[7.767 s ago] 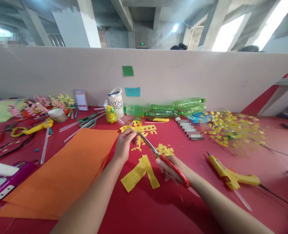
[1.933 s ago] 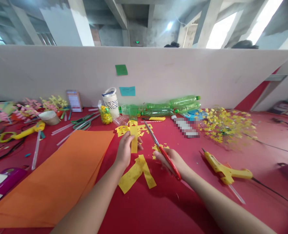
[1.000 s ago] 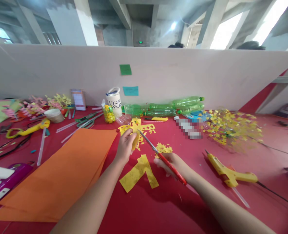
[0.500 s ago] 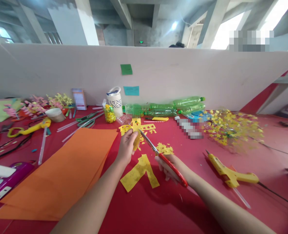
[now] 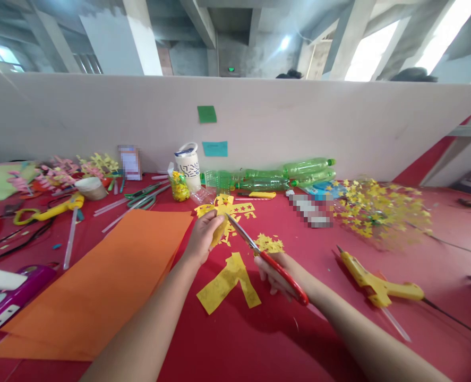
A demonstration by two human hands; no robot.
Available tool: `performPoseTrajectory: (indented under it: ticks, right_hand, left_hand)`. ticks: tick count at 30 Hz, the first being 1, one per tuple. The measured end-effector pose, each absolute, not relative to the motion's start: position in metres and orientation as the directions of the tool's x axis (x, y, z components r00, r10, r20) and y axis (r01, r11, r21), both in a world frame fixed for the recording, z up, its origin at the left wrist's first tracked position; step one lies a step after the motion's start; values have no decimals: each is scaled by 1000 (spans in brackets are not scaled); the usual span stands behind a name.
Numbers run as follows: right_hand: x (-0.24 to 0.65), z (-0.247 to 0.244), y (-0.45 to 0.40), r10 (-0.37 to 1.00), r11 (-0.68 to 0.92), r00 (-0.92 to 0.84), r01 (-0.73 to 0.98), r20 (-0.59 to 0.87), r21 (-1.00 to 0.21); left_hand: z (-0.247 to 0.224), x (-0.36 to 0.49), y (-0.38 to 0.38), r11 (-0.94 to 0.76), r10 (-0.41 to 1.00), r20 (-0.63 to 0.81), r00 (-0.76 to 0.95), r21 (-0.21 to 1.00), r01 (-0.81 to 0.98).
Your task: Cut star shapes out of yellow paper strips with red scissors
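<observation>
Pinched between the thumb and fingers of my left hand (image 5: 202,233) is a small piece of yellow paper (image 5: 218,233). My right hand (image 5: 285,273) grips red-handled scissors (image 5: 255,244), whose blade tips reach the paper's upper right edge. Whether the tips touch it is hard to tell. Beyond my hands lie yellow strips with star-shaped holes (image 5: 241,209) and small scraps. A pile of cut yellow stars (image 5: 270,243) lies just behind the scissors. Closer to me are two marked yellow paper strips (image 5: 229,281), flat on the red table (image 5: 227,345).
Orange sheets (image 5: 100,281) cover the left side. A yellow glue gun (image 5: 378,281) lies at right, before a spray of yellow stars (image 5: 378,212). Green plastic bottles (image 5: 267,178), a yellow cutter (image 5: 262,195) and a white cup (image 5: 188,167) stand or lie along the partition (image 5: 139,116).
My left hand has shifted slightly left with the yellow paper, and the paper's star-marked upper part no longer stands up above my fingers. The scissors have barely moved.
</observation>
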State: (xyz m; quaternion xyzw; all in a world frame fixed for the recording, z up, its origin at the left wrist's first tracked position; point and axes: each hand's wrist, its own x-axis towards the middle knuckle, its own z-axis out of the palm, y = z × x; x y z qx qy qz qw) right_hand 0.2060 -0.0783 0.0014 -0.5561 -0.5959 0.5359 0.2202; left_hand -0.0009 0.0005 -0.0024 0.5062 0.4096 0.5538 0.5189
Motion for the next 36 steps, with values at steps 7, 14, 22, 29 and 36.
performPoseTrajectory:
  ticks: [7, 14, 22, 29, 36]
  right_hand:
    - [203, 3, -79, 902, -211, -263, 421, -341, -882]
    - [200, 11, -79, 895, -242, -238, 449, -376, -860]
    - [202, 16, -78, 893, -231, -231, 502, -386, -834]
    - [201, 16, -79, 899, -235, -222, 483, -378, -844]
    - [200, 15, -78, 902, -257, -191, 483, -387, -837]
  left_hand:
    - [-1, 2, -3, -117, 990, 128, 60, 980, -162]
    - [-3, 1, 0, -114, 991, 123, 45, 980, -163]
    - [-3, -4, 2, -76, 986, 104, 134, 977, -199]
    - [-3, -4, 2, -66, 984, 97, 152, 978, -200]
    - [-2, -4, 1, -60, 984, 92, 156, 978, -198]
